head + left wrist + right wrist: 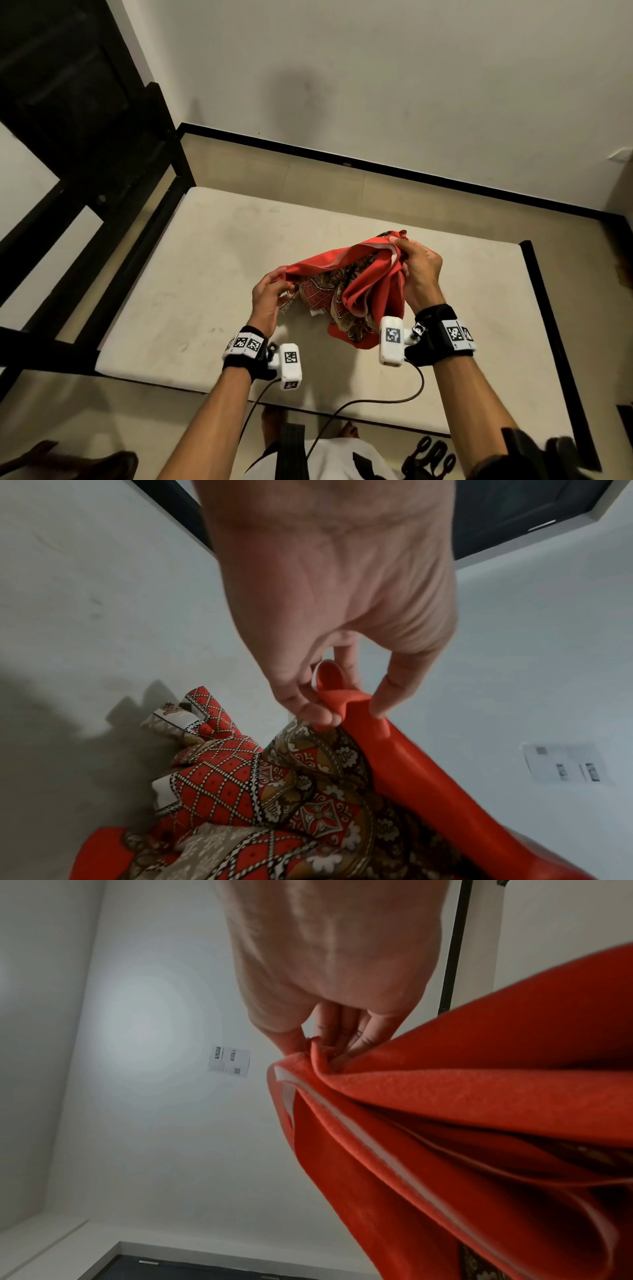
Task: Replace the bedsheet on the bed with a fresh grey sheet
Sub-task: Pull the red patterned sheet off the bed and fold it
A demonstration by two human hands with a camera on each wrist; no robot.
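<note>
A bare cream mattress (212,274) fills the middle of the head view; everything else is placed relative to it. To the left of the mattress stands a black bed frame (113,212). Above the middle of the mattress, a person holds up a bunched red bedsheet (363,291) with a patterned brown and red print inside its folds; the lower folds appear to touch the mattress. The left hand (269,301) is at the left end of the sheet, thumb and fingertips (315,710) pinching a plain red hem. Further right and slightly higher, the right hand (419,270) pinches the same hem, thumb pressed against fingers (346,1034) around a gathered red edge with a white strip. No grey sheet shows in any view.

The old sheet is off the mattress and seems to be being gathered or folded. To do this well, keep both pinches on the hem, draw the hands apart until the edge runs taut, then bring the corners together so the loose folds hang free rather than drag.
</note>
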